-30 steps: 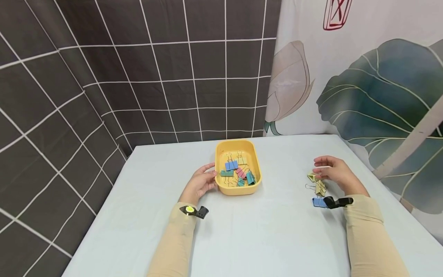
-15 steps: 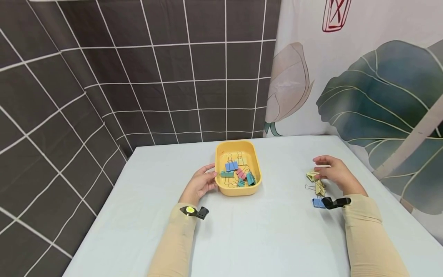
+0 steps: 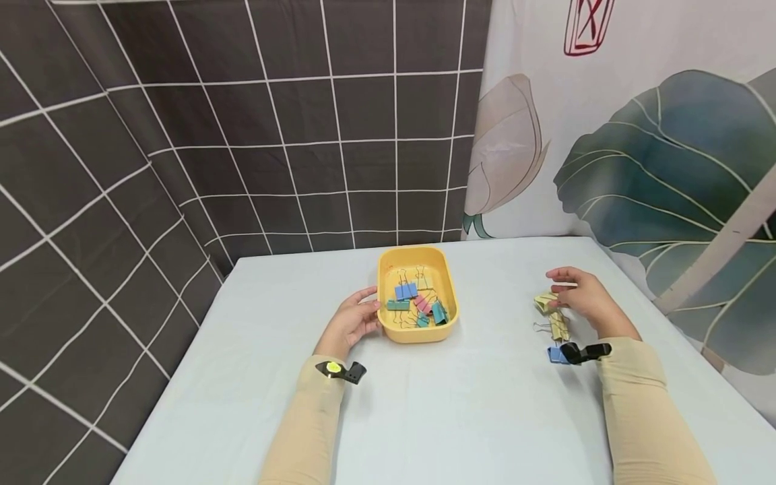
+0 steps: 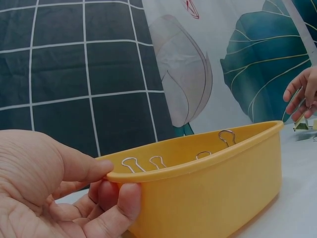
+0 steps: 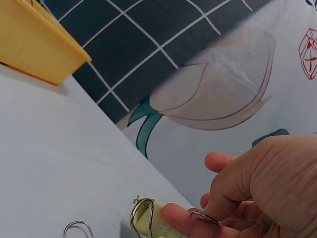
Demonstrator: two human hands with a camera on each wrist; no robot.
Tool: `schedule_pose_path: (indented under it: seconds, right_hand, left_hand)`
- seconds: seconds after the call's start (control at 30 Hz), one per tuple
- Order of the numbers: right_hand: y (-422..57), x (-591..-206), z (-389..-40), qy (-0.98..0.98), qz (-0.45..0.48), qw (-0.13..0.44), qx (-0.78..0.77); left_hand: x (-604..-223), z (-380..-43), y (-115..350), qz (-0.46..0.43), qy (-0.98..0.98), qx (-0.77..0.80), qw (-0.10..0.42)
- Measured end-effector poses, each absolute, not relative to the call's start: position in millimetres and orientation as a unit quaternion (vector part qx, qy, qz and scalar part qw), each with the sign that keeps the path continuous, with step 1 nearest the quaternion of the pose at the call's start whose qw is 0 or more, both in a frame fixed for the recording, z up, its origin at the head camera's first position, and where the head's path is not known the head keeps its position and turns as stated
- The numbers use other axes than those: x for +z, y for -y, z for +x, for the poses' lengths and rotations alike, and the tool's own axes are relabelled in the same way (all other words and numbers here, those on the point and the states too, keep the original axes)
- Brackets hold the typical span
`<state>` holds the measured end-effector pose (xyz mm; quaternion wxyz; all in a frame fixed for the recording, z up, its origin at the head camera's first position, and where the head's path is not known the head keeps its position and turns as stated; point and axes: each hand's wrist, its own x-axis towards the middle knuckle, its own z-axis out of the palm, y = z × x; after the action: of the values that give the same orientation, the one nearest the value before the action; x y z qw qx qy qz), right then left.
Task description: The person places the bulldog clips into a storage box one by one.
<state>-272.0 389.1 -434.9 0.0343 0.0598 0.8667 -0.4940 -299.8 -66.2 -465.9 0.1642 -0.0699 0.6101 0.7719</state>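
My left hand (image 3: 351, 320) grips the left rim of a yellow plastic box (image 4: 213, 193), thumb over the edge and fingers against the outer wall. Inside lie several binder clips, among them a blue clip (image 3: 405, 291), a pink clip (image 3: 422, 304) and a teal clip (image 3: 439, 312). On the right, my right hand (image 3: 585, 300) pinches a pale yellow binder clip (image 5: 161, 220) by a wire handle. Just below it on the table are a second yellow clip (image 3: 559, 327) and a blue binder clip (image 3: 556, 355), partly hidden by the wrist strap.
The white table (image 3: 461, 404) carries everything. Behind it hang a dark grid-patterned cloth (image 3: 291, 121) and a white cloth with a printed leaf (image 3: 679, 155). A black strap (image 3: 585, 353) circles the right wrist.
My right hand has shifted slightly left and away from me, and the pinched yellow clip has moved with it. The left hand and box stay in place.
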Motion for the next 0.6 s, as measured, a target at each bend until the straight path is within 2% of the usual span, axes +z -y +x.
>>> schedule_pose_path:
  seconds: [0.3, 0.6]
  right_hand:
    - [-379.1, -432.3, -275.2, -0.865, 0.047, 0.026, -0.498]
    - [-358.1, -413.5, -290.4, -0.877, 0.006, 0.025, -0.48]
  left_hand:
    - [-466.9, -299.2, 66.6, -0.067, -0.615, 0.768, 0.165]
    - [-465.6, -299.0, 67.6, -0.066, -0.612, 0.769, 0.169]
